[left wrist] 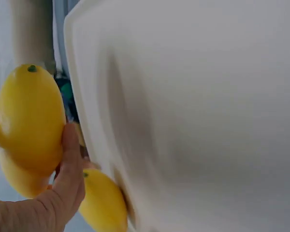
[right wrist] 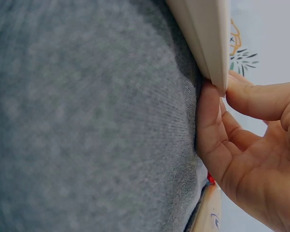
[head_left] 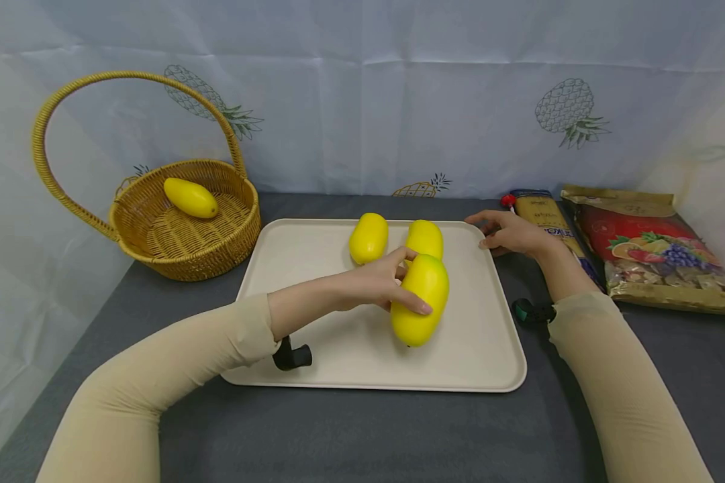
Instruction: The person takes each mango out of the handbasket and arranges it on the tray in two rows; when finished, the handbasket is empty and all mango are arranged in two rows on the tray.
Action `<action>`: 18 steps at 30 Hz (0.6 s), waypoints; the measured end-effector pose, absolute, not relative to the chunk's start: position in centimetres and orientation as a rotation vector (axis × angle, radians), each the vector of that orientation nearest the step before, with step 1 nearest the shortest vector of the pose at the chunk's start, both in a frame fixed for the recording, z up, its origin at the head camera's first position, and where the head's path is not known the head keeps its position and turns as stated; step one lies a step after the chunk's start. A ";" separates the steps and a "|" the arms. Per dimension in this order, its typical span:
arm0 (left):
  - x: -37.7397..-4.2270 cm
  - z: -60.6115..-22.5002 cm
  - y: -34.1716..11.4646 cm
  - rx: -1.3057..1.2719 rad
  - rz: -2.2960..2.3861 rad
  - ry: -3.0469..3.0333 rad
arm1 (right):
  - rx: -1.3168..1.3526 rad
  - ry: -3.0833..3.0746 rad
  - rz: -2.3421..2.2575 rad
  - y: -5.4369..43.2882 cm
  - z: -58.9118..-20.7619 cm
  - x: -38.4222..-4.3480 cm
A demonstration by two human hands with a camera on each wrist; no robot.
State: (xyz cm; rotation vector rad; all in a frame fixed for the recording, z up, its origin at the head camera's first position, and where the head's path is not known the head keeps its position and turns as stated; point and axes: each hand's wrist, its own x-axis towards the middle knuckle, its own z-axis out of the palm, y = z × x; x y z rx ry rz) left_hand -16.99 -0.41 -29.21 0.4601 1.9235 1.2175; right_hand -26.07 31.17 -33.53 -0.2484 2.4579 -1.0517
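Observation:
My left hand grips a large yellow mango over the right half of the beige tray. In the left wrist view, thumb and fingers clasp this mango from its sides, and a shadow falls on the tray beside it. Two more yellow mangoes lie toward the tray's far edge: one mango left of centre, another mango partly behind the held one. At the far right corner, my right hand pinches the tray's rim between thumb and fingers.
A woven basket with a tall handle stands at the left, one yellow mango inside. To the right lie a blue-and-gold packet, a red-topped lollipop and a big red-and-gold bag. A pineapple-print cloth hangs behind.

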 end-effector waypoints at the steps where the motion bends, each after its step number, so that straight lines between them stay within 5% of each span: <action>1: -16.8 -29.3 -0.3 0.448 1.206 1.936 | -0.247 2.459 -1.050 31.2 -33.5 -26.1; 18: -15.1 -30.9 1.1 0.335 1.165 1.946 | -0.234 2.453 -1.037 31.0 -33.3 -26.0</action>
